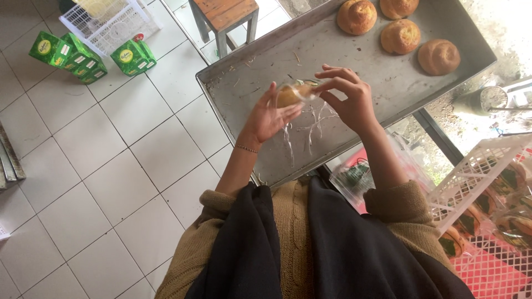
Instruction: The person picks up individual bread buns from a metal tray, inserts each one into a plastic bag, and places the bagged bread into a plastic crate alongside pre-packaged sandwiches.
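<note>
My left hand (270,116) cups a golden bread bun in a clear plastic wrapper (292,94) above a large metal baking tray (260,72). My right hand (348,97) pinches the wrapper's top edge from the right side. Thin clear ties (310,130) lie on the tray just under my hands. Several unwrapped swirl-topped buns (400,36) sit at the tray's far right end.
A white plastic crate (487,182) with wrapped buns stands at the right, over a red crate (493,266). On the white tiled floor at upper left are green cartons (132,55), a white basket (111,22) and a wooden stool (224,16).
</note>
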